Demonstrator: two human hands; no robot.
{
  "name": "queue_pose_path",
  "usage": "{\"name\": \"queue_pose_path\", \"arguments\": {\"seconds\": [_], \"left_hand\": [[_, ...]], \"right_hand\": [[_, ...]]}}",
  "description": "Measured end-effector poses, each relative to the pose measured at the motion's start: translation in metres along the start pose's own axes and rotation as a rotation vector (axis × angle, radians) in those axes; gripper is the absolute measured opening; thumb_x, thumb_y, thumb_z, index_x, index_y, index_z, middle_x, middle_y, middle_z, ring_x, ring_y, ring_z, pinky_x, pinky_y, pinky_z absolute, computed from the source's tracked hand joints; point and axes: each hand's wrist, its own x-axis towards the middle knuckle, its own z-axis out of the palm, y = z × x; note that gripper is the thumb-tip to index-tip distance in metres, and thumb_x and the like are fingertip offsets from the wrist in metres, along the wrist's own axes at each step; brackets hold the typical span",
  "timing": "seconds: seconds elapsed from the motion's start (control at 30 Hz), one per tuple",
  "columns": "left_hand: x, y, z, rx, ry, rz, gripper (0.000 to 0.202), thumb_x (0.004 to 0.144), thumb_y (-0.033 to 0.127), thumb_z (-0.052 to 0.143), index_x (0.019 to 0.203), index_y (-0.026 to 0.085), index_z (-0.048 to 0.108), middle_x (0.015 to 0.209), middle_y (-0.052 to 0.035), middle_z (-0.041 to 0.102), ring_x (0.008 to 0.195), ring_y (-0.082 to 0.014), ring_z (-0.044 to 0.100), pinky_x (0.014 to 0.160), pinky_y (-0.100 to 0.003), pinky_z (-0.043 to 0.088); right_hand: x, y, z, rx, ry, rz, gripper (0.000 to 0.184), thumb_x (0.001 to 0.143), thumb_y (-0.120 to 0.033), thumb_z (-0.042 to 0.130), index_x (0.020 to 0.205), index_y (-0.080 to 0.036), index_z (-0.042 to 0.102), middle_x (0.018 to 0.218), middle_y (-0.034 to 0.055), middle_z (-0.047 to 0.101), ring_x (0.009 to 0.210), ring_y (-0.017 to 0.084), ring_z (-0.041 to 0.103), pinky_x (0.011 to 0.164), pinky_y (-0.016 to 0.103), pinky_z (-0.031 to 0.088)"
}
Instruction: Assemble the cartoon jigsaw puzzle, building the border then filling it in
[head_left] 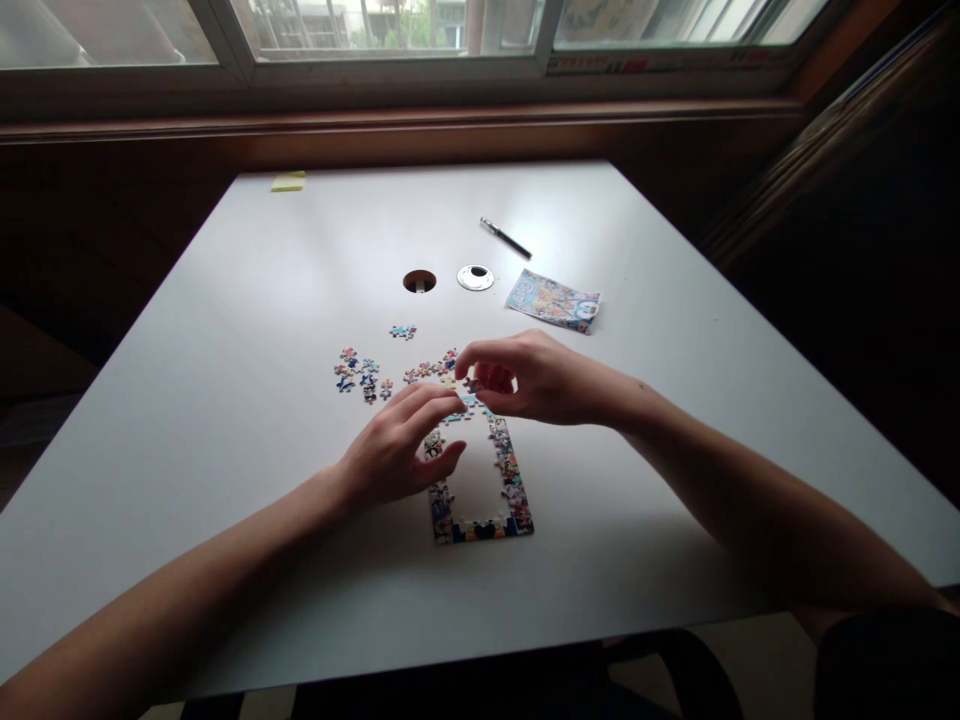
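Observation:
On the table lies a rectangular jigsaw frame of joined border pieces, its middle bare white tabletop. My left hand hovers over the frame's upper left side, thumb and fingers apart, with nothing seen in it. Just above the frame's top edge, my right hand is curled in a pinch, a small dark jigsaw piece between its thumb and index finger. The hands partly hide the top of the frame. Beyond the fingers lies a row of loose jigsaw pieces.
More loose pieces lie to the left, and a small light-blue group farther back. A colourful picture sheet, a black pen, a round cover, a table hole and yellow notes are farther off.

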Motion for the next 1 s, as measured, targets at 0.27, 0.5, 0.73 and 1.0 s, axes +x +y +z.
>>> {"name": "queue_pose_path", "arguments": {"seconds": [0.27,0.5,0.73,1.0], "left_hand": [[0.006,0.009,-0.006,-0.109,0.260,-0.113,0.025,0.085,0.012,0.073,0.103,0.019,0.057,0.090,-0.0016,0.064,0.076,-0.0108,0.062,0.068,-0.026,0.056],[0.009,0.011,-0.012,-0.129,0.273,-0.106,0.016,0.087,0.010,0.070,0.099,0.018,0.064,0.095,-0.0041,0.069,0.083,-0.0126,0.066,0.074,-0.027,0.058],[0.009,0.008,-0.012,-0.144,0.344,-0.086,0.023,0.082,0.003,0.072,0.098,0.018,0.067,0.093,-0.0044,0.072,0.086,-0.0142,0.069,0.077,-0.029,0.058],[0.008,0.004,-0.009,-0.223,0.440,-0.087,0.026,0.082,0.002,0.071,0.101,0.020,0.070,0.095,-0.0044,0.074,0.087,-0.0159,0.071,0.077,-0.031,0.060]], "right_hand": [[0.001,-0.020,0.020,0.670,0.067,0.147,0.023,0.082,-0.029,0.074,0.094,-0.019,0.057,0.085,0.0017,0.072,0.082,0.017,0.071,0.072,0.031,0.056],[0.002,-0.014,0.020,0.704,0.089,0.149,0.032,0.073,-0.031,0.084,0.086,-0.018,0.058,0.078,0.0002,0.071,0.079,0.017,0.071,0.070,0.031,0.057],[0.001,-0.015,0.017,0.690,0.059,0.100,0.029,0.077,-0.034,0.081,0.086,-0.017,0.061,0.081,0.0027,0.073,0.084,0.019,0.072,0.071,0.032,0.058],[-0.001,-0.017,0.012,0.648,0.081,-0.013,0.020,0.089,-0.031,0.070,0.101,-0.016,0.064,0.093,0.0054,0.073,0.088,0.017,0.072,0.078,0.033,0.061]]}}
